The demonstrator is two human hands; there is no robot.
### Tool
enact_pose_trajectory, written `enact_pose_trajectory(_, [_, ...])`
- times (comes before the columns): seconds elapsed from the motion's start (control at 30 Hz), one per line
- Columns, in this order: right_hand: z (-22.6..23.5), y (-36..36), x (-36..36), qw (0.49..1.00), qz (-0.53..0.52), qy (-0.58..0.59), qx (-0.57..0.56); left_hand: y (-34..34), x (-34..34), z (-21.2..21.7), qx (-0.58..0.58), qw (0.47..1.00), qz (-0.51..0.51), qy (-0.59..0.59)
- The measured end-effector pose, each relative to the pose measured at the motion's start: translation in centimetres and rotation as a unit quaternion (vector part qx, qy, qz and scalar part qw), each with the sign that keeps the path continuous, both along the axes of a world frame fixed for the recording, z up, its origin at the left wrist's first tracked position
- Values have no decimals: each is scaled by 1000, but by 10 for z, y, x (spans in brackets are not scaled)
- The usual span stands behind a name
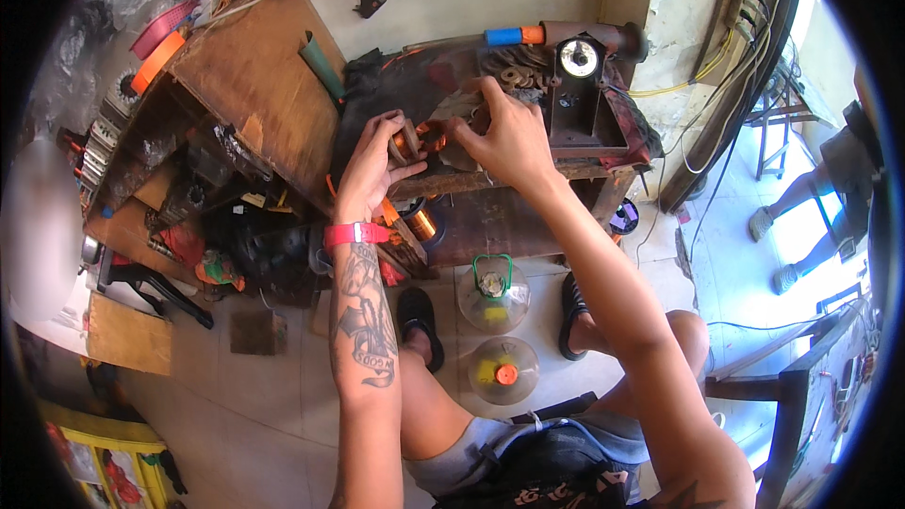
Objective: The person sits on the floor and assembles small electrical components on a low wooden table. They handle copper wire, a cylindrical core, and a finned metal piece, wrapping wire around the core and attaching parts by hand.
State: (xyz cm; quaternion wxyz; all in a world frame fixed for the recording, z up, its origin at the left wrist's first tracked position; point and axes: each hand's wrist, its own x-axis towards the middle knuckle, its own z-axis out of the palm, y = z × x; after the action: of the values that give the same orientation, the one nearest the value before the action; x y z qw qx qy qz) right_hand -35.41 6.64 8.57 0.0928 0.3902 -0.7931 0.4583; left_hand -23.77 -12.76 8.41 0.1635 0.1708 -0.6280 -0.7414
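My left hand (pixel 375 162) is wrapped around a small brown coil former (pixel 405 143), which looks wooden, with copper wire between its sides. Beside it, a loop of copper wire (pixel 433 136) spans the gap between my two hands. The thumb and fingers of my right hand (pixel 509 132) are bent and pinch at the right end of this loop; the exact contact is partly hidden. Both hands are above the front edge of a dark, worn workbench (pixel 377 106). A red wristband (pixel 356 234) is on my left wrist.
A dark metal tray with a round dial (pixel 579 57) stands right on the bench, near flat metal pieces (pixel 524 71). A spool of copper wire (pixel 420 223) sits below. Two large clear bottles (pixel 503 370) stand between my feet. A wooden cabinet (pixel 247 66) rises at left; cables hang right.
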Motion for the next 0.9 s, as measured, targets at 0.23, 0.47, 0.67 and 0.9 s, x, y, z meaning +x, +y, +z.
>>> enact_pose_trajectory(0.23, [-2, -34, -9, 962, 147, 218, 75, -5, -1, -2, 1, 1000, -12, 13])
enact_pose_trajectory(0.47, [3, -44, -41, 975, 214, -35, -47, -8, -1, 0, 58, 998, -17, -23])
enact_pose_trajectory(0.67, [1, -42, -59, 974, 48, 195, 101, -2, -7, 4, 45, 997, 44, -39])
enact_pose_trajectory(0.9, [2, -74, -21, 938, 90, 214, 259, 7, 2, 22, -70, 991, 95, -64])
